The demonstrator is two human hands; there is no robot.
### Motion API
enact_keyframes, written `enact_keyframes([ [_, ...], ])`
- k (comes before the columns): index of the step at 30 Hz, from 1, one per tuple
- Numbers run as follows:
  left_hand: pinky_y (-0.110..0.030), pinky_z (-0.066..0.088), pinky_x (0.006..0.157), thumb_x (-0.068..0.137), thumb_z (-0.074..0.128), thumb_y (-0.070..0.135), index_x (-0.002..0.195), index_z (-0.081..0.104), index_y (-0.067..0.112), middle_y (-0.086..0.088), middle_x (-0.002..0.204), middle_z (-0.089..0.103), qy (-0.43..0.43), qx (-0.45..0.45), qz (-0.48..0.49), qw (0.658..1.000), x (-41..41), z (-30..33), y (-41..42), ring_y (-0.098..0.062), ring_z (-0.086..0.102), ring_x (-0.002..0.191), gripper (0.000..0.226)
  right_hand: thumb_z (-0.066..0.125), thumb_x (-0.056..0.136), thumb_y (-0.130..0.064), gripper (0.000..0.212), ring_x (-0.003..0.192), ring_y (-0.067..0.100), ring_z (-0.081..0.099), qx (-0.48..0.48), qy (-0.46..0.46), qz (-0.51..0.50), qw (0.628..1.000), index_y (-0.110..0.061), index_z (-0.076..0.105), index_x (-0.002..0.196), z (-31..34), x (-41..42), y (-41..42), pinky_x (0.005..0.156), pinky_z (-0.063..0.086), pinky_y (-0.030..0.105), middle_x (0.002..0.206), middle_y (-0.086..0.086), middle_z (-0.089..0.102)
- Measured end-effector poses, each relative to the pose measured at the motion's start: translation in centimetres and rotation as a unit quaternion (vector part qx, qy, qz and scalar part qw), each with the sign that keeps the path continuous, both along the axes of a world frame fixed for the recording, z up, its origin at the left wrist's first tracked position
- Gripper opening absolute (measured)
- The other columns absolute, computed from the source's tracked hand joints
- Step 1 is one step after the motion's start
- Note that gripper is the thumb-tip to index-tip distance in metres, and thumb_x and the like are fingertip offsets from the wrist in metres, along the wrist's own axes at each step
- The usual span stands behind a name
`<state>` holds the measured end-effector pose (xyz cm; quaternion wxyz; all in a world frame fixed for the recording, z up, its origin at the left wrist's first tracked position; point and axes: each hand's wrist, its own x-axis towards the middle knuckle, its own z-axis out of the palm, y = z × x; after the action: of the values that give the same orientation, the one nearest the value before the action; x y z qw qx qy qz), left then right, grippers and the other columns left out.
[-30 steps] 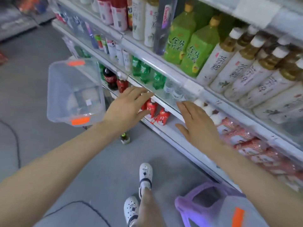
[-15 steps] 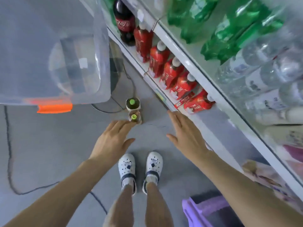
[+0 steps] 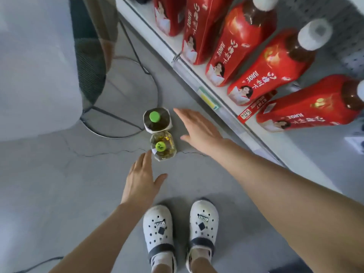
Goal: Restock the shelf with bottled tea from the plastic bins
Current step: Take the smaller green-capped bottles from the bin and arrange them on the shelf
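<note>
Both hands have come lower and nearer to the floor than half a second ago, and the bottles now look much bigger. The left hand (image 3: 140, 182) has straight fingers, spread a little, its fingertips (image 3: 148, 154) just beside the near tea bottle (image 3: 162, 147); whether they touch it I cannot tell. The right hand (image 3: 199, 131) is also flat with relaxed fingers, holding nothing, just beside the far tea bottle (image 3: 157, 120). Both bottles stand upright on the grey floor (image 3: 59, 184), touching each other. Red juice bottles (image 3: 271, 64) stand on the bottom shelf (image 3: 208, 97) at right.
</note>
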<state>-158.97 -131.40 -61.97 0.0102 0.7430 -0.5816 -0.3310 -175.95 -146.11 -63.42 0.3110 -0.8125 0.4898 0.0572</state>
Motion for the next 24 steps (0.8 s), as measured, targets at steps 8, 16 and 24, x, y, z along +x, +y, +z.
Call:
enact_keyframes([
  [8, -0.033, 0.041, 0.087, 0.079, 0.076, 0.04, 0.147, 0.033, 0.015, -0.005, 0.139, 0.046, 0.04, -0.028, 0.123, 0.991, -1.9, -7.8, -2.7, -0.026, 0.049, 0.12, 0.084, 0.081, 0.074, -0.011, 0.098, 0.137, 0.027, 0.042, 0.029, -0.003, 0.115, 0.993, -0.026, 0.026, 0.153, -10.4, 6.1, -5.6, 0.108, 0.042, 0.04, 0.152, 0.004, 0.038],
  [16, -0.041, 0.045, 0.09, 0.078, 0.077, 0.039, 0.147, 0.034, 0.015, -0.008, 0.141, 0.047, 0.062, -0.044, 0.155, 0.985, -1.5, -9.3, -3.3, -0.031, 0.051, 0.122, 0.085, 0.081, 0.063, -0.017, 0.084, 0.105, 0.034, 0.056, -0.025, -0.029, 0.021, 0.999, -0.011, 0.041, 0.136, -10.0, -0.1, -4.1, 0.08, 0.051, 0.042, 0.122, 0.013, 0.049],
  [24, -0.029, 0.038, 0.094, 0.072, 0.083, 0.028, 0.147, 0.031, 0.023, 0.001, 0.141, 0.047, 0.107, -0.03, 0.166, 0.98, -0.9, -10.1, -3.9, -0.021, 0.049, 0.124, 0.091, 0.077, 0.059, 0.001, 0.085, 0.115, 0.031, 0.05, -0.036, -0.098, -0.164, 0.981, -0.005, 0.044, 0.137, -10.3, -8.5, 3.1, 0.093, 0.049, 0.043, 0.123, 0.013, 0.049],
])
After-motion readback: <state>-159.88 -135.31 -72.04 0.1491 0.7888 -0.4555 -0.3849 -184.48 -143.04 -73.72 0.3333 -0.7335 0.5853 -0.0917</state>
